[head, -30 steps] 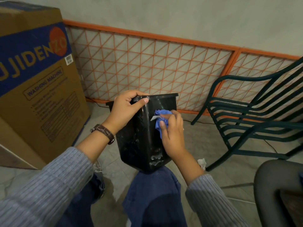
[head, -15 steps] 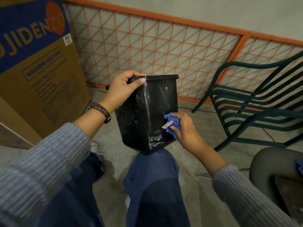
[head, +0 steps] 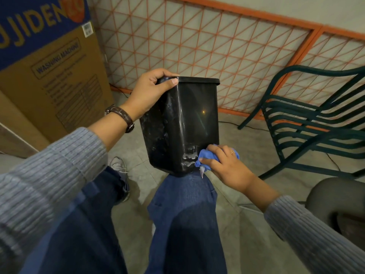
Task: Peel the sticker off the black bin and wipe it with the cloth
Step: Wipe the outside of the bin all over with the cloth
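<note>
The black bin [head: 183,123] stands upright with its base on a knee [head: 183,196] in blue jeans, its open top tilted slightly away from the person. Whitish patches [head: 188,158] mark its near face just above the base.

The left hand [head: 151,91] grips the bin's rim at the near left corner, with the thumb laid flat along the outside edge and the fingers curled over the top. A brown-strapped watch [head: 121,117] sits on that wrist.

The right hand [head: 227,165] is at the bin's lower right corner. Its curled fingers hold a bunched blue cloth [head: 205,158] and press it against the bin's wall beside the patches. A pale sticker scrap [head: 201,172] hangs from under the cloth, just right of the bin's base. A ring shows on one finger.

A large cardboard box [head: 49,72] printed "WASHING MACHINE" stands left of the bin. Behind the bin an orange lattice panel [head: 197,42] leans against the wall. Right of the bin is a dark green slatted chair [head: 316,123]. A white shoe [head: 118,165] rests on the floor [head: 134,153] just below and left of the bin.
</note>
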The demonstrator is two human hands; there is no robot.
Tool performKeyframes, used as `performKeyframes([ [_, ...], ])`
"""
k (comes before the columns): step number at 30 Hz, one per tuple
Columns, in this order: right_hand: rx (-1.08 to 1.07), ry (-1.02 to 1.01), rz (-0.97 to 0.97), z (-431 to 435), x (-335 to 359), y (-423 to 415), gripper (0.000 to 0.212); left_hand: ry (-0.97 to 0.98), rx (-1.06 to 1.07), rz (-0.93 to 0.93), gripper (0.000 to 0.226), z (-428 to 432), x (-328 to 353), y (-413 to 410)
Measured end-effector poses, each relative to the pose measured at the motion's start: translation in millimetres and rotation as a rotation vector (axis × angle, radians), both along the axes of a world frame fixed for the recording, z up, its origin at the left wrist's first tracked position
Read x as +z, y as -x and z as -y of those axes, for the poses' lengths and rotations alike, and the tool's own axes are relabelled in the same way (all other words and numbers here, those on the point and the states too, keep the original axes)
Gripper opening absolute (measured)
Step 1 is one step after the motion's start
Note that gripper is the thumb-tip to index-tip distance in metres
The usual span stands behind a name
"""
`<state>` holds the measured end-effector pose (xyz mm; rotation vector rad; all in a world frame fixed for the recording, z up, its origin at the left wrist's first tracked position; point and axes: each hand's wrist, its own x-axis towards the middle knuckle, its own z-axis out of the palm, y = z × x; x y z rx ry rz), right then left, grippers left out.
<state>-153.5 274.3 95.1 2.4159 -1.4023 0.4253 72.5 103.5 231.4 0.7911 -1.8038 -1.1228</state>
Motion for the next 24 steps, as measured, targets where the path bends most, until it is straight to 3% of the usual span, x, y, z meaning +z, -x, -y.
performKeyframes([
  [8,0.076,0.017,0.02,10,6,-28,0.036,0.032,-0.027,0.044,0.018,4,1,5],
  [14,-0.254,-0.008,0.615,30,26,-50,0.031,0.02,-0.029,0.024,0.016,4,-1,7],
  [16,-0.296,-0.037,0.687,29,26,-53,0.033,0.013,-0.017,0.023,0.014,4,-2,6],
  [24,-0.124,-0.284,0.442,6,31,-30,0.063,-0.002,-0.014,0.013,0.011,4,-2,4],
])
